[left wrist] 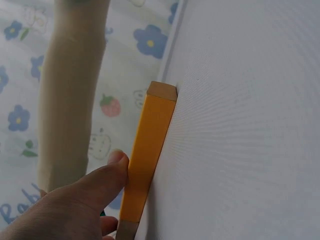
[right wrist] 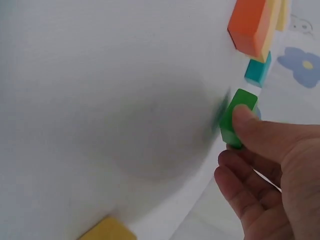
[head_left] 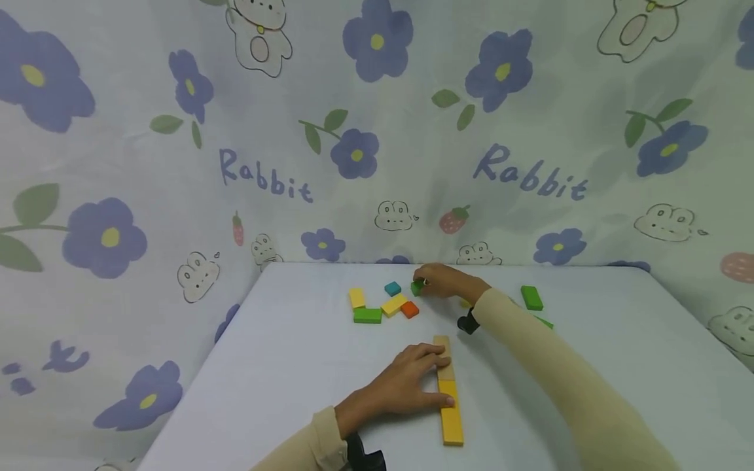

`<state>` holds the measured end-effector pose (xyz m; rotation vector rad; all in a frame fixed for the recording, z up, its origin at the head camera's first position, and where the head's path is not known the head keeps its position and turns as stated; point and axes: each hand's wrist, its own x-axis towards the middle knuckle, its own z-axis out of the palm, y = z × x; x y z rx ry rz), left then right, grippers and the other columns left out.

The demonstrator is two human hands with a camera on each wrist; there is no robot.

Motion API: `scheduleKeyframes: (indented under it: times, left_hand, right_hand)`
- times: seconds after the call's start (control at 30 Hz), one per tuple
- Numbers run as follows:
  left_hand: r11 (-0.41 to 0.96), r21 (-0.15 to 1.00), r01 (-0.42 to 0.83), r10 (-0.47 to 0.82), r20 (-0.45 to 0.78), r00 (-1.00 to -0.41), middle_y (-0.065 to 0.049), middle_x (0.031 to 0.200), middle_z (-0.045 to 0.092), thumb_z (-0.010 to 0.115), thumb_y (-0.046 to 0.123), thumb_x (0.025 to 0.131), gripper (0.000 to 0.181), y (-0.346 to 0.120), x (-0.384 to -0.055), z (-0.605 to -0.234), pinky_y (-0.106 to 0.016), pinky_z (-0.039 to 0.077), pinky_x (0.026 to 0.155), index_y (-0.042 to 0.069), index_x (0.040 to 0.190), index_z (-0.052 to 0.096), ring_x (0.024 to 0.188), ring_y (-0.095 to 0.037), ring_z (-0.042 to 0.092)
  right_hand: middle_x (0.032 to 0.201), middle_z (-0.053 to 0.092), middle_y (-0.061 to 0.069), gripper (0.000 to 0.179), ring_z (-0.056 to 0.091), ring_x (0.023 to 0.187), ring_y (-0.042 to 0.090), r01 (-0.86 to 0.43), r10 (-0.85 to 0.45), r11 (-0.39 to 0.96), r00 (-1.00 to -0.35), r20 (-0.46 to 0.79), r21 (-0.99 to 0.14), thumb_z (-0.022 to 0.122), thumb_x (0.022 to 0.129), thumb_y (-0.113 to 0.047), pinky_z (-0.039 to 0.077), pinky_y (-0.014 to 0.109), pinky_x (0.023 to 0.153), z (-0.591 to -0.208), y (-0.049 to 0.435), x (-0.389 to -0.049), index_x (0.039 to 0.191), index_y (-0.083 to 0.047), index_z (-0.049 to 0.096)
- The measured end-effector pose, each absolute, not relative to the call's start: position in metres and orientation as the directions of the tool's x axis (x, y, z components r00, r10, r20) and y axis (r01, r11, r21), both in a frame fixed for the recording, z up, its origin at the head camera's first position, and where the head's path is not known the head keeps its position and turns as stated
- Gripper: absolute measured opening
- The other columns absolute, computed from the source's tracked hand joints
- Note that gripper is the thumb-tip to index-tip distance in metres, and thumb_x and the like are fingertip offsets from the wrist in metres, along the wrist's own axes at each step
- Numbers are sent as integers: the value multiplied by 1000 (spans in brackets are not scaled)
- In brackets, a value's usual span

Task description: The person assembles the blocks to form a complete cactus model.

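In the head view, my left hand (head_left: 406,383) rests on a straight row of blocks. Its fingers lie across a natural wood block (head_left: 446,371), and its thumb touches the yellow block (head_left: 451,425) joined end to end with it. Closer up, the left wrist view shows the thumb against the yellow block's face. Toward the table's far edge, my right hand (head_left: 448,281) pinches a small green block (right wrist: 229,120) between thumb and fingers, just off the table surface in the right wrist view.
Left of the right hand are a teal block (head_left: 393,288), an orange block (head_left: 410,309), two yellow blocks (head_left: 357,298) and a long green block (head_left: 368,316). Another green block (head_left: 531,297) lies beyond the right forearm, which partly covers more blocks. A printed cloth hangs behind the white table (head_left: 294,366).
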<state>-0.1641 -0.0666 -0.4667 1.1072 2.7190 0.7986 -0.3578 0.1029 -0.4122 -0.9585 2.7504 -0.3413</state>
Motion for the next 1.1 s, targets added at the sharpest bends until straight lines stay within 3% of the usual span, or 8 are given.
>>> scheduleKeyframes:
  times: [0.37, 0.63, 0.87, 1.1]
  left_hand:
    - [624, 522, 582, 644, 78, -761, 12, 154, 41, 60, 72, 85, 72, -68, -169, -466, -47, 37, 117, 32, 144, 52, 142, -16, 39]
    - [605, 545, 581, 657, 70, -750, 12, 155, 42, 60, 72, 85, 72, -67, -170, -470, -48, 37, 116, 32, 144, 53, 143, -17, 39]
    - [578, 539, 613, 680, 96, -727, 12, 153, 45, 62, 69, 86, 68, -66, -166, -468, -49, 36, 116, 32, 143, 55, 142, -17, 40]
    - [577, 532, 620, 676, 114, -728, 9, 154, 43, 65, 68, 85, 67, -66, -166, -467, -50, 38, 115, 33, 141, 55, 141, -19, 39]
  right_hand:
    - [115, 68, 7, 32, 66, 102, 19, -607, -643, 660, -761, 85, -442, 71, 94, -18, 57, 32, 91, -405, 140, -336, 123, -6, 68]
    - [108, 65, 1, 34, 62, 98, 13, -511, -558, 624, -821, 122, -591, 71, 94, -24, 57, 33, 92, -421, 165, -300, 125, -9, 68]
    - [106, 65, 2, 31, 62, 97, 13, -568, -614, 530, -769, 176, -630, 70, 95, -21, 58, 30, 90, -425, 177, -269, 122, -8, 69]
    - [109, 66, 4, 31, 65, 99, 17, -592, -600, 510, -765, 234, -624, 70, 95, -21, 58, 33, 88, -430, 185, -256, 121, -6, 69]
